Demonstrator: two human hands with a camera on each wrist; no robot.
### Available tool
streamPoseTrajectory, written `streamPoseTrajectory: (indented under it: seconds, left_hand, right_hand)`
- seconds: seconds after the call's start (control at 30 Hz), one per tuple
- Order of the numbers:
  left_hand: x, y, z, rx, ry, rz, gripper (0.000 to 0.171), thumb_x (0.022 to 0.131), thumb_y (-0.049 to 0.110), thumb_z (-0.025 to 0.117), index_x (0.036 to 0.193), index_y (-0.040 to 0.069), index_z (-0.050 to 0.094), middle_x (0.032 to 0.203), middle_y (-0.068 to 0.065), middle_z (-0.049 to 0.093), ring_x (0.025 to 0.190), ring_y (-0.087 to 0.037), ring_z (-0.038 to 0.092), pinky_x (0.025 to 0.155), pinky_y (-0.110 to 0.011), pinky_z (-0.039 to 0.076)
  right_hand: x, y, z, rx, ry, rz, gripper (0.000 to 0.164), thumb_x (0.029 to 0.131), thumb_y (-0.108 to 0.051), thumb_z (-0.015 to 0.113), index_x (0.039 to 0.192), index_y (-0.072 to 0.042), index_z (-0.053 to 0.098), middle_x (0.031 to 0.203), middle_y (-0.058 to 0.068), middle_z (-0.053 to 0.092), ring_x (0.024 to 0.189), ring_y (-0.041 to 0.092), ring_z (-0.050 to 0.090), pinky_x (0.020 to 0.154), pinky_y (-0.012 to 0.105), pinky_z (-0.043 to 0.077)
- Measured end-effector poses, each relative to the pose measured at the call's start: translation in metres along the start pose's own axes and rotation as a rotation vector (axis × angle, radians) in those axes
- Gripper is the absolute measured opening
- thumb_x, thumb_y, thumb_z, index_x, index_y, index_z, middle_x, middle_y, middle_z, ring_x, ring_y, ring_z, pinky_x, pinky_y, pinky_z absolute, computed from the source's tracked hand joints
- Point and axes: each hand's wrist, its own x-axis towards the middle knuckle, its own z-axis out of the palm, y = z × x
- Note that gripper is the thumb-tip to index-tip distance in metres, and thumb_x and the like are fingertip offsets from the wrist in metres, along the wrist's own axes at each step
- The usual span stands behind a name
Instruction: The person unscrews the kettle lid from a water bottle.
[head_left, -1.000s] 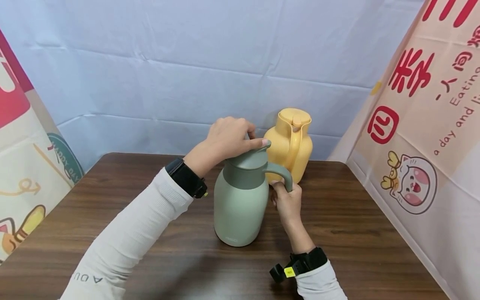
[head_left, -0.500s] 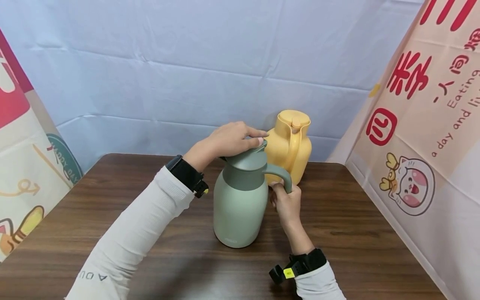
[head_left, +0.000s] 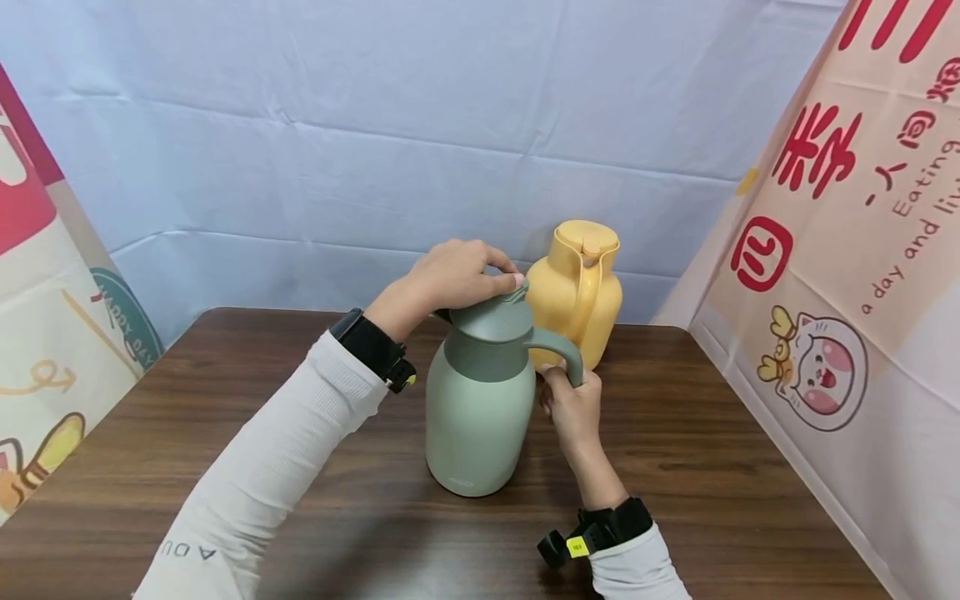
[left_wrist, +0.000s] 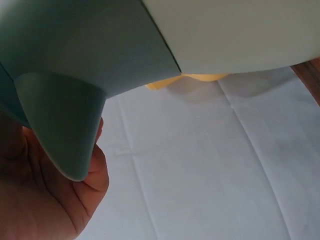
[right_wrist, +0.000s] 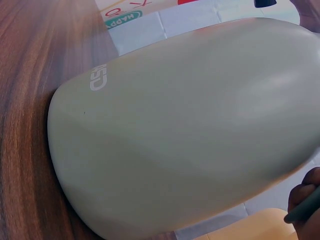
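A pale green thermos jug (head_left: 476,425) stands upright on the table. My left hand (head_left: 453,273) grips its darker green lid (head_left: 491,321) from above, the thumb by the raised lever (head_left: 519,292) and the other fingers bent over the far side, partly hidden. In the left wrist view the jug's spout (left_wrist: 62,120) juts in front of the palm. My right hand (head_left: 576,408) holds the lower end of the jug's handle (head_left: 558,343) with curled fingers. The right wrist view shows the jug's side filling most of the picture, with fingers (right_wrist: 302,192) around the handle at the right edge.
A yellow thermos jug (head_left: 581,292) stands just behind the green one, to its right. Dark wood table (head_left: 360,500) lies beneath. A pale cloth (head_left: 337,150) hangs behind, and printed cloths (head_left: 825,350) hang at both sides.
My left hand has shifted slightly left, and the lid's lever has turned a little with it. Its forefinger stretched out briefly, then bent again. The right hand keeps its hold on the handle.
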Motion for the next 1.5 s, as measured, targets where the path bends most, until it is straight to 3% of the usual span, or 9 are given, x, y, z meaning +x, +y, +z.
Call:
streamPoseTrajectory:
  seconds: [0.1,0.23,0.47,0.8,0.93,1.1,1.33,1.5]
  left_hand:
    - [0.002,0.000,-0.001,-0.004,-0.028,0.022,0.035,0.096,0.042,0.045,0.127,0.031,0.059,0.128,0.003,0.054,0.113,-0.018,0.049,0.074,-0.032,0.042]
    - [0.004,-0.003,0.000,-0.094,-0.075,0.079,0.034,0.099,0.033,0.042,0.129,0.028,0.058,0.129,-0.005,0.051,0.124,-0.021,0.035,0.083,-0.037,0.038]
    - [0.006,-0.006,0.004,-0.289,-0.074,0.071,0.031,0.097,0.032,0.047,0.122,0.021,0.061,0.122,-0.002,0.055,0.102,-0.018,0.051,0.078,-0.034,0.042]
    - [0.006,-0.008,0.007,-0.378,-0.060,0.048,0.028,0.095,0.029,0.051,0.116,0.015,0.063,0.112,-0.004,0.058,0.093,-0.019,0.054,0.074,-0.034,0.044]
    - [0.005,-0.008,0.007,-0.398,-0.035,0.005,0.023,0.095,0.024,0.049,0.110,0.009,0.059,0.104,-0.007,0.058,0.088,-0.021,0.053,0.071,-0.033,0.043]
    - [0.001,-0.012,0.008,-0.422,0.009,-0.042,0.020,0.095,0.025,0.049,0.105,0.008,0.056,0.099,-0.008,0.056,0.086,-0.022,0.052,0.068,-0.033,0.042]
    - [0.001,-0.016,0.010,-0.494,0.095,0.054,0.020,0.094,0.014,0.051,0.105,0.007,0.066,0.107,-0.003,0.062,0.090,-0.018,0.056,0.073,-0.031,0.044]
    - [-0.001,-0.022,0.013,-0.527,0.108,0.099,0.020,0.094,0.019,0.057,0.102,0.008,0.071,0.106,-0.002,0.064,0.088,-0.015,0.059,0.070,-0.032,0.046]
  right_hand:
    - [0.000,0.000,0.000,-0.003,-0.001,-0.003,0.040,0.087,0.006,0.048,0.053,-0.003,0.029,0.037,0.001,0.027,0.033,0.013,0.029,0.038,0.030,0.026]
    - [0.001,0.000,-0.001,-0.003,-0.005,0.001,0.040,0.087,0.005,0.048,0.053,-0.003,0.029,0.038,0.002,0.027,0.033,0.013,0.029,0.038,0.030,0.026]
    - [0.001,0.000,0.000,0.000,-0.002,0.005,0.041,0.088,0.004,0.049,0.053,-0.004,0.029,0.038,0.001,0.028,0.033,0.013,0.029,0.037,0.027,0.026]
    - [-0.001,-0.001,0.000,-0.008,-0.016,-0.001,0.042,0.089,0.006,0.049,0.053,-0.005,0.030,0.039,0.001,0.027,0.034,0.012,0.029,0.038,0.028,0.028]
    - [-0.001,-0.002,-0.001,-0.013,-0.004,0.018,0.042,0.089,0.004,0.049,0.053,-0.005,0.030,0.039,0.000,0.026,0.034,0.012,0.028,0.038,0.029,0.027]
    - [-0.002,-0.003,-0.004,-0.005,0.021,0.013,0.041,0.088,0.003,0.050,0.053,-0.004,0.029,0.039,0.001,0.026,0.034,0.013,0.027,0.038,0.027,0.026]
    - [0.000,-0.002,-0.002,-0.016,-0.017,-0.006,0.042,0.090,0.003,0.049,0.053,-0.004,0.029,0.040,0.001,0.026,0.034,0.014,0.027,0.039,0.025,0.026]
    - [-0.002,-0.002,-0.001,-0.012,0.003,0.009,0.043,0.090,0.004,0.050,0.053,-0.004,0.029,0.040,0.000,0.025,0.034,0.013,0.027,0.039,0.025,0.027]
